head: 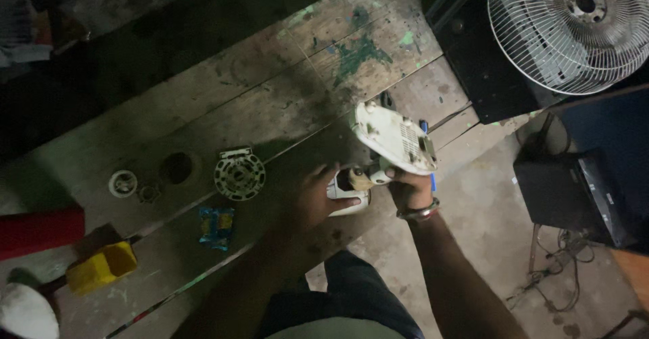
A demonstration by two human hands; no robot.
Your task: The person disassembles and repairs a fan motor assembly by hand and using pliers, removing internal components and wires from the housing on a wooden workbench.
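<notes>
**Both hands on a dirty white housing at the tabletop's near edge**

The wooden tabletop [270,102], scuffed and blotched with green paint, fills most of the view. At about two o'clock, beyond its far corner, a white wire fan guard [574,28] lies on a black unit. At four o'clock a dark box [574,194] stands on the concrete floor with loose cables beneath it.

Near the centre, at the plank's edge, the right hand [411,189] is closed around the lower part of a grimy white plastic housing [395,138], holding it raised and tilted. The left hand [323,197] lies over a smaller white part [348,200] just below it, fingers curled round that piece and touching the tabletop. Where exactly the two pieces meet is too dim to tell.

To handle this well, I judge the right hand should keep the housing steady while the left braces the lower piece against the wood, so nothing twists or drops to the floor.

At nine o'clock from the hands lies a round white slotted disc [239,173], then a hole in the plank [177,168] and a small white ring [122,183]. At eight o'clock sit a blue packet [216,227] and a yellow plastic piece [101,267].
</notes>
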